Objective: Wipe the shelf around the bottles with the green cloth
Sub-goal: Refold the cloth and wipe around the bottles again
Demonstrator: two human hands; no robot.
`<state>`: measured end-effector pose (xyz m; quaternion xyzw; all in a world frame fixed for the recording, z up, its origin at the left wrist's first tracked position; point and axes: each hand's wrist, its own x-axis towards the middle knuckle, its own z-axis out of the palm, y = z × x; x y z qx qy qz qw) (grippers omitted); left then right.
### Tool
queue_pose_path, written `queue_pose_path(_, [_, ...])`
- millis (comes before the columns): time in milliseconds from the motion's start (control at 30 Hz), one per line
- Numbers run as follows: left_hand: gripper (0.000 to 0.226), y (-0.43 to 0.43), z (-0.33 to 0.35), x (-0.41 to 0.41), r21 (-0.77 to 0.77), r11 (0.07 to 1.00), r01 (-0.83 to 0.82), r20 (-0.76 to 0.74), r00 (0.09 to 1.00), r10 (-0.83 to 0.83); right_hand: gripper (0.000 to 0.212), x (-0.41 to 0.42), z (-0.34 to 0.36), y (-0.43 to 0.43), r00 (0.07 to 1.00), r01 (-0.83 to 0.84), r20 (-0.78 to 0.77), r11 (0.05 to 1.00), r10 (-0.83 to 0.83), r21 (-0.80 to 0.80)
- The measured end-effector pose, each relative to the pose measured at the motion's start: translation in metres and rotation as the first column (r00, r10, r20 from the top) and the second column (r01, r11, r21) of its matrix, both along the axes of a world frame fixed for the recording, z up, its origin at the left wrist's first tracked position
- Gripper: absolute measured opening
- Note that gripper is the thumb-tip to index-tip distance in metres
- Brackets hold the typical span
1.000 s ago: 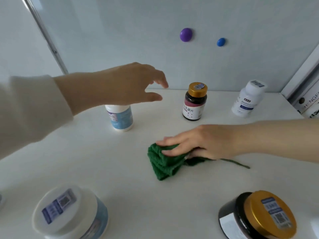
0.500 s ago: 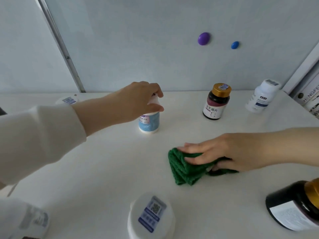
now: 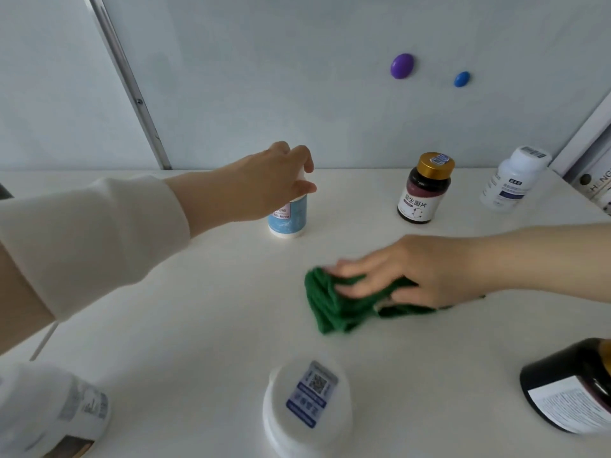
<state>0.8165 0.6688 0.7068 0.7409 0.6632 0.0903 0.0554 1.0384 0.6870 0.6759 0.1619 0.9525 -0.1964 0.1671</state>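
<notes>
The green cloth (image 3: 334,309) lies bunched on the white shelf (image 3: 198,309), right of the middle. My right hand (image 3: 406,272) presses flat on it, fingers pointing left. My left hand (image 3: 264,186) is closed over the white cap of a light-blue bottle (image 3: 289,218), which stands upright at the back centre. A dark bottle with a gold cap (image 3: 425,190) stands to its right. Farther right is a white bottle (image 3: 512,180).
Near the front edge stand a white jar with a QR label (image 3: 307,408), a white container (image 3: 53,411) at the left and a dark jar (image 3: 575,388) at the right. Two magnets (image 3: 401,66) stick on the back wall. Book spines (image 3: 598,183) stand far right.
My left hand came down onto the blue bottle's cap and closed on it. My right hand stayed pressed on the cloth, which shifted only slightly. The camera view turned left.
</notes>
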Motion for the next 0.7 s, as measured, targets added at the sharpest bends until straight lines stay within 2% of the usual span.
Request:
queue_pose_path(67, [0.037, 0.000, -0.001, 0.000, -0.001, 1.000, -0.005, 0.002, 1.000, 0.005, 0.061, 0.002, 0.001, -0.001, 0.998, -0.058, 0.031, 0.998, 0.058, -0.006])
queue_pose_path(100, [0.037, 0.000, -0.001, 0.000, -0.001, 1.000, -0.007, 0.007, 1.000, 0.007, 0.059, -0.002, 0.001, 0.006, 0.999, -0.032, 0.001, 0.999, 0.032, 0.023])
queue_pose_path(200, [0.036, 0.000, -0.002, 0.001, 0.004, 1.000, -0.014, 0.027, 1.000, 0.014, 0.055, -0.020, -0.003, 0.030, 0.978, 0.188, -0.121, 0.971, -0.171, 0.150])
queue_pose_path(267, [0.036, 0.000, -0.002, 0.001, 0.019, 1.000, -0.021, 0.030, 0.999, 0.020, 0.055, -0.024, -0.006, 0.035, 0.967, 0.231, -0.153, 0.953, -0.203, 0.195])
queue_pose_path(467, [0.042, -0.002, -0.004, 0.003, 0.038, 0.998, -0.040, 0.051, 0.998, 0.038, 0.056, -0.011, -0.002, -0.012, 0.995, -0.002, -0.095, 0.998, 0.008, 0.063])
queue_pose_path(633, [0.067, -0.013, 0.015, -0.006, 0.031, 0.999, -0.027, 0.094, 0.995, 0.024, 0.055, -0.041, 0.001, -0.009, 0.984, 0.118, -0.144, 0.988, -0.103, 0.102])
queue_pose_path(700, [0.065, -0.021, 0.031, -0.026, 0.039, 0.999, -0.039, 0.019, 0.999, 0.038, 0.056, -0.056, -0.001, -0.010, 0.979, 0.144, -0.168, 0.980, -0.120, 0.140])
